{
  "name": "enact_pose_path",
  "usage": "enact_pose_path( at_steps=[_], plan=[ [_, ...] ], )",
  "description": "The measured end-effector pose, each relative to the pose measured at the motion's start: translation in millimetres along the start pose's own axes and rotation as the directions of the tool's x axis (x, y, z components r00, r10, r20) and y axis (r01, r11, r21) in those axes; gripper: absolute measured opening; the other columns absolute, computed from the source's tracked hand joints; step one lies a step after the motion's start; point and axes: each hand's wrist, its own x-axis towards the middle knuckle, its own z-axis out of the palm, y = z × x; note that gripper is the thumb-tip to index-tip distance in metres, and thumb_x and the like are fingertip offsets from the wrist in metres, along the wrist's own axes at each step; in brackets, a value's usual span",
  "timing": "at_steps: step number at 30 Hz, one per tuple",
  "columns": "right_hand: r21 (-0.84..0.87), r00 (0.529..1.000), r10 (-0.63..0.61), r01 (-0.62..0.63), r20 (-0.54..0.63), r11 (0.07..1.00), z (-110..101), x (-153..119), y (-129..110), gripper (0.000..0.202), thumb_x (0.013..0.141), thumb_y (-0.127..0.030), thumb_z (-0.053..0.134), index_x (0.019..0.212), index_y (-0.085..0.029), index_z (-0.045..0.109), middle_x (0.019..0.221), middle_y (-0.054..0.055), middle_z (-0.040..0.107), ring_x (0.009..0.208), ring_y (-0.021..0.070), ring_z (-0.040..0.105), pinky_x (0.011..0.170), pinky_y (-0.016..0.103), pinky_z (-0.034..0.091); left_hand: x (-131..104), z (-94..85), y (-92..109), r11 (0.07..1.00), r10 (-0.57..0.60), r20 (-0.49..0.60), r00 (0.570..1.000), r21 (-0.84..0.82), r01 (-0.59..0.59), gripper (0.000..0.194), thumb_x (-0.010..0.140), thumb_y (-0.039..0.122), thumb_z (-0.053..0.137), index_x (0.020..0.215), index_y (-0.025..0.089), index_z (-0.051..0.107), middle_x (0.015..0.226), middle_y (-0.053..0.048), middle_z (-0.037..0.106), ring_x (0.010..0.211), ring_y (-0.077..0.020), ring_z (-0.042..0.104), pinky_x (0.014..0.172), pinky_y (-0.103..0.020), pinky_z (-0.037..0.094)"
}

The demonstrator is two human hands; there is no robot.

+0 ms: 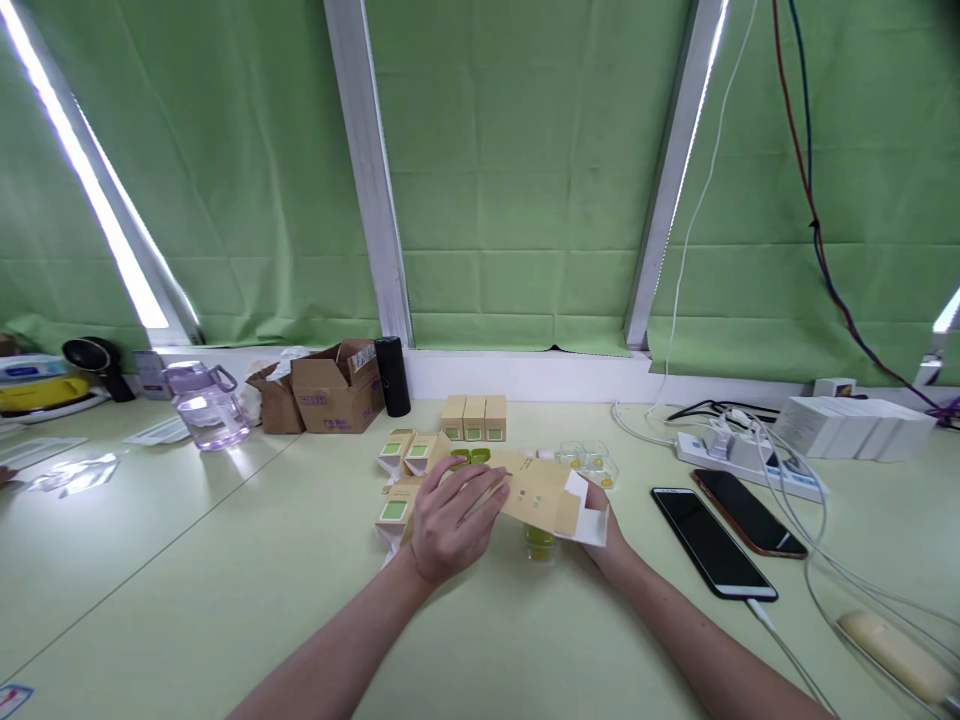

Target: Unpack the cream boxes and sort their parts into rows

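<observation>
Left hand: your left hand [459,515] lay with its fingers stretched side by side over the carton's left end; you could not tell whether the thumb pinched it from below.
Right hand: your right hand [600,520] gripped the carton's right end, its fingers partly hidden behind white flaps.
Carton: the beige carton [536,490] was tilted between your hands above the table [480,640], its right end open.
Below the carton: a clear cup with green contents [540,545] stood at the near side, partly covered.
Left of the carton: open beige boxes with green labels [394,510] lay beside your left hand, green pieces [470,456] just beyond it.
Far centre: three small beige boxes [474,418] stood in a row.
Right of the carton: clear cups with yellow bits [590,462] sat beyond your right hand.
Far right: two smartphones [712,540] lay near a white power strip [750,466].
Far left: a black cylinder [392,376] stood beside a brown cardboard box [337,388]; a lilac water bottle [207,405] stood farther left.
</observation>
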Motion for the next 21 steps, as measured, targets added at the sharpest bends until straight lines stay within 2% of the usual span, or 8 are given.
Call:
enact_pose_path(
  at_steps=[2, 4, 6, 8, 9, 12, 17, 21],
  plan=[
    [-0.012, 1.000, 0.019, -0.019, -0.003, 1.000, 0, -1, -2, 0.034, 0.069, -0.048, 0.078, 0.087, -0.020, 0.071, 0.069, 0.004, 0.074, 0.072, 0.0266, 0.070, 0.067, 0.036, 0.053, 4, -0.2, 1, 0.999, -0.035, -0.054, 0.998, 0.032, 0.037, 0.025, 0.085, 0.013, 0.069, 0.098, 0.031, 0.080, 0.101, -0.004, 0.082, 0.091, -0.0263, 0.075, 0.092, -0.047, 0.050],
    [-0.042, 0.999, 0.039, -0.039, -0.002, 0.998, -1, -2, -4, 0.034, 0.072, -0.049, 0.076, 0.088, -0.020, 0.070, 0.063, 0.003, 0.071, 0.067, 0.0244, 0.068, 0.063, 0.033, 0.050, 11, -2.5, 1, 0.987, -0.153, -0.113, 0.982, 0.028, 0.157, 0.014, 0.084, 0.019, 0.072, 0.091, 0.029, 0.080, 0.086, -0.004, 0.082, 0.082, -0.0257, 0.072, 0.085, -0.044, 0.051],
    [-0.058, 0.998, 0.057, -0.057, 0.002, 0.997, -1, -3, -5, 0.037, 0.074, -0.053, 0.074, 0.091, -0.020, 0.068, 0.062, 0.003, 0.070, 0.064, 0.0232, 0.067, 0.058, 0.031, 0.047, 21, -10.0, 0, 0.939, -0.340, -0.184, 0.922, -0.006, 0.345, 0.007, 0.084, 0.029, 0.073, 0.083, 0.026, 0.080, 0.077, -0.005, 0.079, 0.078, -0.0254, 0.069, 0.080, -0.041, 0.052],
    [-0.072, 0.998, 0.065, -0.065, 0.003, 0.995, -1, -3, -6, 0.040, 0.073, -0.056, 0.074, 0.091, -0.021, 0.067, 0.063, 0.003, 0.071, 0.063, 0.0228, 0.067, 0.056, 0.030, 0.044, 30, -24.5, -4, 0.846, -0.530, -0.224, 0.818, -0.074, 0.528, 0.019, 0.084, 0.039, 0.072, 0.075, 0.023, 0.078, 0.076, -0.006, 0.076, 0.074, -0.0236, 0.066, 0.073, -0.036, 0.051],
    [-0.077, 0.998, 0.066, -0.065, 0.004, 0.995, -1, -3, -6, 0.041, 0.073, -0.057, 0.074, 0.090, -0.021, 0.067, 0.063, 0.003, 0.071, 0.063, 0.0228, 0.066, 0.056, 0.030, 0.043, 34, -34.2, -7, 0.778, -0.625, -0.220, 0.749, -0.105, 0.619, 0.024, 0.083, 0.043, 0.072, 0.073, 0.021, 0.076, 0.075, -0.006, 0.075, 0.071, -0.0220, 0.065, 0.069, -0.034, 0.050],
    [-0.083, 0.998, 0.064, -0.063, 0.010, 0.995, -1, -3, -6, 0.041, 0.073, -0.058, 0.075, 0.091, -0.021, 0.067, 0.063, 0.003, 0.071, 0.065, 0.0230, 0.067, 0.056, 0.030, 0.042, 35, -69.4, -25, 0.575, -0.818, -0.103, 0.565, -0.152, 0.804, 0.037, 0.075, 0.054, 0.075, 0.074, 0.018, 0.076, 0.070, -0.005, 0.073, 0.061, -0.0186, 0.059, 0.059, -0.029, 0.043],
    [-0.090, 0.998, 0.057, -0.057, 0.002, 0.994, 0, -2, -6, 0.044, 0.072, -0.061, 0.074, 0.090, -0.021, 0.067, 0.064, 0.003, 0.071, 0.064, 0.0225, 0.066, 0.058, 0.030, 0.043, 3, -122.9, -63, 0.354, -0.933, -0.095, 0.346, -0.087, 0.931, 0.050, 0.059, 0.064, 0.081, 0.072, 0.017, 0.074, 0.066, -0.004, 0.070, 0.063, -0.0191, 0.056, 0.059, -0.028, 0.038],
    [-0.103, 0.999, 0.053, -0.052, 0.003, 0.993, 0, -1, -4, 0.043, 0.073, -0.061, 0.074, 0.090, -0.021, 0.067, 0.064, 0.003, 0.072, 0.064, 0.0223, 0.065, 0.059, 0.031, 0.043, -28, -149.5, -80, 0.211, -0.975, -0.069, 0.213, 0.041, 0.977, 0.053, 0.057, 0.070, 0.078, 0.064, 0.019, 0.069, 0.057, -0.002, 0.062, 0.061, -0.0195, 0.052, 0.057, -0.028, 0.032]
  ],
)
